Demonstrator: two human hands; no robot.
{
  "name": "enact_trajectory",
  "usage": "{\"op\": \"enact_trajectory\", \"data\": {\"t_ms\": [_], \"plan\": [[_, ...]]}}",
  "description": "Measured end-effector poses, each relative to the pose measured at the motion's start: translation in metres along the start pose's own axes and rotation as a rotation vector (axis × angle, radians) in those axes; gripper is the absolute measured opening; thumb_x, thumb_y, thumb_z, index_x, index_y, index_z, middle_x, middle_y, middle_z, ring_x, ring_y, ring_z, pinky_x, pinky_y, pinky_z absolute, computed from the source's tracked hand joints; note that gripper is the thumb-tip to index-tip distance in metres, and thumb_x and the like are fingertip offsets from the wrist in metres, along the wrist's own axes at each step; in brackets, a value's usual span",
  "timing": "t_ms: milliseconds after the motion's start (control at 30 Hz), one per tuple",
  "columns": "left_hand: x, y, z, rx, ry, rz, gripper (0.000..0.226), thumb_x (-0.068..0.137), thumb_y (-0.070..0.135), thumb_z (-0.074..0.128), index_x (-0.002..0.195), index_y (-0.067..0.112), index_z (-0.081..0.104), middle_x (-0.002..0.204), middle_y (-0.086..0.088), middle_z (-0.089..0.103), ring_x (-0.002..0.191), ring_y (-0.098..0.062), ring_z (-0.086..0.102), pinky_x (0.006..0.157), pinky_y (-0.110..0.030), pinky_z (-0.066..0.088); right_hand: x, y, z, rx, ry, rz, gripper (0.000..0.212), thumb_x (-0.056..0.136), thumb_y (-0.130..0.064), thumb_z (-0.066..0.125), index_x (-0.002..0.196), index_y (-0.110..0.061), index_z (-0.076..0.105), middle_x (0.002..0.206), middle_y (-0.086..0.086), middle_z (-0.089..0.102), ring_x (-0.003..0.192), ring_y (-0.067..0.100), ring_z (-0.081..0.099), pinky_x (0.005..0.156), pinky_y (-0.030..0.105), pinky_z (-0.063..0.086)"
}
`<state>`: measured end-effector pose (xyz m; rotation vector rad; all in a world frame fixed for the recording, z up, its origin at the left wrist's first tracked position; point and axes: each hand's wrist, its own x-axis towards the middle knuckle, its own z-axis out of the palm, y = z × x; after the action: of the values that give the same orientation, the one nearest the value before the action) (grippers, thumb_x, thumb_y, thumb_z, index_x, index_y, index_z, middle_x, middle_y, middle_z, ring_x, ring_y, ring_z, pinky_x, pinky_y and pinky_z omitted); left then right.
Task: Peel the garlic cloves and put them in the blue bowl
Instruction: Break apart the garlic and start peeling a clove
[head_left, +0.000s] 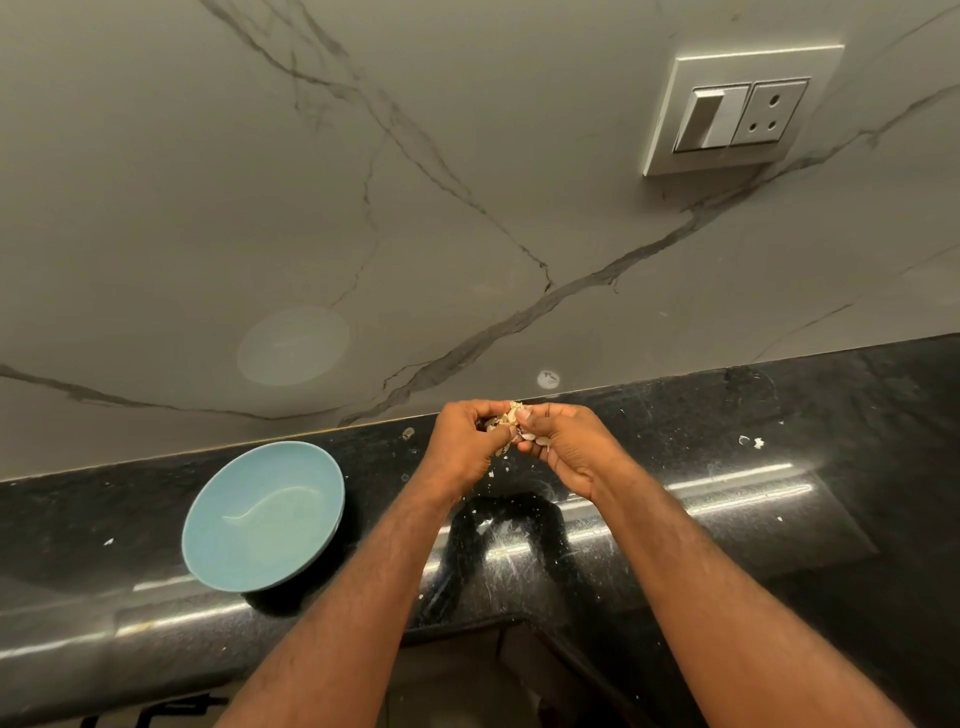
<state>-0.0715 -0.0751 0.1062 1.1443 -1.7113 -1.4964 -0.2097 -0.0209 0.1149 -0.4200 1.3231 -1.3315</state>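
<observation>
Garlic cloves (511, 423), pale, papery-skinned, clustered: light and firm, with dry, brittle skins; probably slick once bared. Best pinched at the tips, with the skin torn from the root end. Held above the glossy black stone tabletop (779, 467), between both hands. Left hand (465, 447): grip curled round the cluster. Right hand (566, 447): grip curled, pinching cloves. Round pale-blue bowl (249, 488): to the left, well apart, no cloves in it.

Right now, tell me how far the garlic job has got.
Done: little; skin flakes on the counter show peeling has started, but the blue bowl holds no cloves. In hand: the left hand and right hand both pinch the garlic, skin partly loose. Left: finish peeling and put the cloves in the bowl.
</observation>
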Motion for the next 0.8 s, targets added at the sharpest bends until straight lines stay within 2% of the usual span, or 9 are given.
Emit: {"op": "enact_trajectory", "data": {"t_ms": [100,200,300,400,500,600,733,800], "plan": [[0.003,-0.003,-0.003,0.026,-0.023,-0.001,0.025,0.089,0.005,0.071,0.112,0.016,0.073,0.099,0.002,0.075,0.087,-0.007,0.069,0.085,-0.027,0.057,0.001,0.001,-0.001,0.081,-0.032,0.064,0.011,0.095,0.004,0.058,0.102,0.007,0.066,0.086,0.015,0.071,0.074,0.017,0.066,0.061,0.020,0.057],[0.001,-0.005,0.001,-0.101,0.008,-0.023,0.021,0.089,0.003,0.070,0.101,0.020,0.075,0.095,0.001,0.077,0.087,-0.009,0.070,0.083,-0.024,0.057,0.004,0.004,-0.001,0.185,-0.064,0.113,0.012,0.097,0.003,0.055,0.102,0.007,0.065,0.091,0.017,0.071,0.078,0.019,0.066,0.066,0.023,0.057],[0.002,-0.011,0.007,-0.206,0.083,-0.078,0.018,0.088,0.000,0.070,0.096,0.014,0.077,0.093,-0.005,0.077,0.090,-0.017,0.072,0.083,-0.027,0.058,0.005,0.010,0.000,0.256,-0.058,0.124,0.013,0.098,0.002,0.053,0.102,0.007,0.065,0.094,0.019,0.071,0.081,0.022,0.067,0.068,0.025,0.059],[0.001,-0.017,0.011,-0.216,0.125,-0.106,0.018,0.087,-0.003,0.069,0.092,0.014,0.076,0.090,-0.005,0.076,0.085,-0.013,0.071,0.077,-0.023,0.058,0.006,0.017,0.001,0.293,-0.011,0.118,0.014,0.099,0.002,0.053,0.106,0.008,0.063,0.093,0.020,0.072,0.082,0.025,0.070,0.064,0.027,0.062],[0.000,-0.026,0.012,-0.186,0.148,-0.138,0.015,0.089,0.001,0.070,0.097,0.014,0.074,0.088,-0.005,0.074,0.075,-0.010,0.068,0.069,-0.021,0.058,0.009,0.022,0.000,0.163,0.054,0.086,0.011,0.098,0.004,0.054,0.105,0.006,0.062,0.095,0.022,0.070,0.081,0.025,0.070,0.063,0.027,0.061],[-0.002,-0.036,0.014,-0.105,0.123,-0.151,0.019,0.091,0.008,0.070,0.110,0.012,0.072,0.089,-0.004,0.074,0.076,-0.013,0.069,0.074,-0.030,0.060,0.012,0.027,-0.003,-0.001,0.093,0.039,0.009,0.095,0.006,0.057,0.101,0.004,0.064,0.095,0.022,0.069,0.076,0.024,0.069,0.063,0.025,0.060],[-0.006,-0.037,0.017,-0.064,0.040,-0.128,0.013,0.092,0.014,0.069,0.101,0.022,0.075,0.088,0.004,0.075,0.076,0.000,0.068,0.067,-0.017,0.052,0.013,0.033,-0.005,-0.127,0.094,-0.017,0.006,0.093,0.003,0.063,0.099,0.003,0.067,0.094,0.022,0.070,0.070,0.021,0.068,0.063,0.024,0.060],[-0.006,-0.037,0.017,-0.068,0.035,-0.128,0.011,0.092,0.017,0.070,0.099,0.024,0.075,0.090,0.004,0.075,0.078,0.001,0.068,0.067,-0.015,0.050,0.013,0.035,-0.007,-0.176,0.098,-0.037,0.007,0.093,0.003,0.064,0.098,0.002,0.068,0.094,0.022,0.071,0.073,0.023,0.069,0.065,0.026,0.060]]}}
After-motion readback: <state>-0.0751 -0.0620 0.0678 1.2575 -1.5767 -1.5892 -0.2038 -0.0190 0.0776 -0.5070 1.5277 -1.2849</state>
